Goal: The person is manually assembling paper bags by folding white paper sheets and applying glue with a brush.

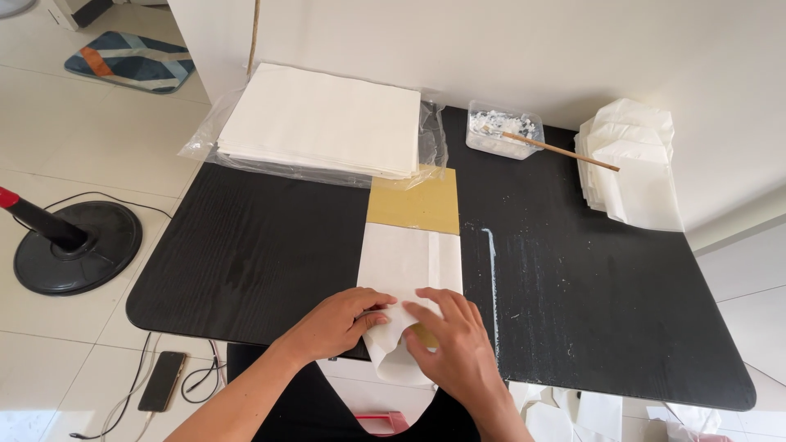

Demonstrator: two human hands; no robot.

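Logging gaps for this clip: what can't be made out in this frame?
- Head view: near end of the white sheet is covered by the left hand and right hand.
- Yellow board: mostly under the sheet; far edge under the paper stack.
- Tub contents: too small to identify.
- White pieces below the table: cut off by the bottom edge.
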